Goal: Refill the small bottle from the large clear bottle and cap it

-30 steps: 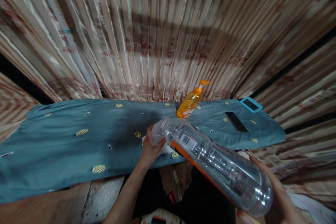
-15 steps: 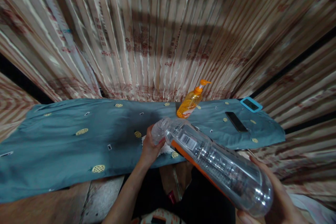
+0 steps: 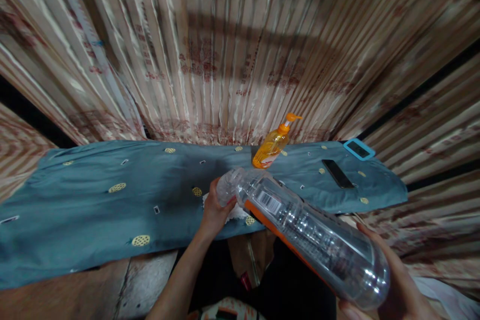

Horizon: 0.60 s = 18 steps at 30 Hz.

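A large clear plastic bottle (image 3: 311,237) with an orange-edged label and a barcode lies tilted across the view, its neck down toward the left. My right hand (image 3: 399,275) is wrapped round its base end. My left hand (image 3: 213,215) is closed around a small clear plastic container (image 3: 225,187), held against the mouth of the bottle. I cannot tell exactly how the two rims meet. Under my left hand a white scallop-edged piece (image 3: 237,212) shows in part. Just beyond the bottle's neck stands a pump bottle (image 3: 267,152) of orange liquid.
A teal cloth with pineapple prints (image 3: 90,210) covers the table. At the right lie a dark phone (image 3: 337,173) and a blue-framed device (image 3: 359,149). Pleated curtains (image 3: 225,60) hang close behind and at both sides.
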Available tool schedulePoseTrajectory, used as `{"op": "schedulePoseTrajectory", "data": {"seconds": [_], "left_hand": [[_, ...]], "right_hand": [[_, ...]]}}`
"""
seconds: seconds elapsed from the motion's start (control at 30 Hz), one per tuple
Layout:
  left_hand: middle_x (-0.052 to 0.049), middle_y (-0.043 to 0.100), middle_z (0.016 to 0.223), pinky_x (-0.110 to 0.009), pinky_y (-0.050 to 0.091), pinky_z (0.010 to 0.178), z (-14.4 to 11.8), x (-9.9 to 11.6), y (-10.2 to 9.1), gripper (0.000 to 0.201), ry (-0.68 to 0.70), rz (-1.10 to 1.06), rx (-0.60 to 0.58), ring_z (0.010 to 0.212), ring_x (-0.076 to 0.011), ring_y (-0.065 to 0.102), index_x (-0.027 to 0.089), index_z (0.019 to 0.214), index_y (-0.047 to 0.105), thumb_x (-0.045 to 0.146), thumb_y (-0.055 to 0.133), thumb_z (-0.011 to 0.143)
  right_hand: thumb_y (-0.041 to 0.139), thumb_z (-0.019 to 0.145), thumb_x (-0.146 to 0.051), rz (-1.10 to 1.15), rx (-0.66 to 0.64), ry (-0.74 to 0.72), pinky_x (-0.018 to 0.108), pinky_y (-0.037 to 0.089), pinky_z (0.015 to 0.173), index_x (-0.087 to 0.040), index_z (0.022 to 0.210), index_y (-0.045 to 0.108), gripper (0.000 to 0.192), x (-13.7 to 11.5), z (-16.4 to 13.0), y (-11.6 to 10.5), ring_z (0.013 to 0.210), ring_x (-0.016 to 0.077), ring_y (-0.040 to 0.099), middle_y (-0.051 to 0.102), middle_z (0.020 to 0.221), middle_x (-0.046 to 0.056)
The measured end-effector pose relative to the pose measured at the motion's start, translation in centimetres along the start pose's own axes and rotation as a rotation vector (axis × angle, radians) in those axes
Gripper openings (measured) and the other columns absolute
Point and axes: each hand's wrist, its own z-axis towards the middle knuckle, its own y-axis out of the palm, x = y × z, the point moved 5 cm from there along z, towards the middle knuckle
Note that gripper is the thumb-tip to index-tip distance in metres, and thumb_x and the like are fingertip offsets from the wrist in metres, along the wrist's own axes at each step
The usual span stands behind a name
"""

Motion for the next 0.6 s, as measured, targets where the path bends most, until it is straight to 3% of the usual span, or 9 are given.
{"op": "schedulePoseTrajectory", "data": {"seconds": [0.37,0.6], "left_hand": [[-0.008,0.074,0.108,-0.044,0.061,0.091,0.0,-0.11,0.02,0.061,0.006,0.003,-0.002,0.098,-0.0276,0.075,0.02,0.121,0.052,0.036,0.075,0.067],[-0.009,0.074,0.11,-0.045,0.06,0.094,-0.02,-0.17,-0.03,0.062,-0.014,0.001,0.004,0.101,-0.0285,0.074,0.019,0.122,0.052,0.035,0.075,0.067]], "right_hand": [[0.077,0.083,-0.046,-0.011,-0.001,0.001,0.038,0.055,0.1,-0.022,0.163,0.033,0.094,0.38,-0.18,-0.12,0.126,0.033,0.068,0.051,0.159,0.013],[0.079,0.082,-0.047,0.004,0.004,0.021,0.036,0.055,0.1,-0.023,0.163,0.032,0.096,-0.04,0.08,0.03,0.126,0.0326,0.067,0.056,0.155,0.012]]}}
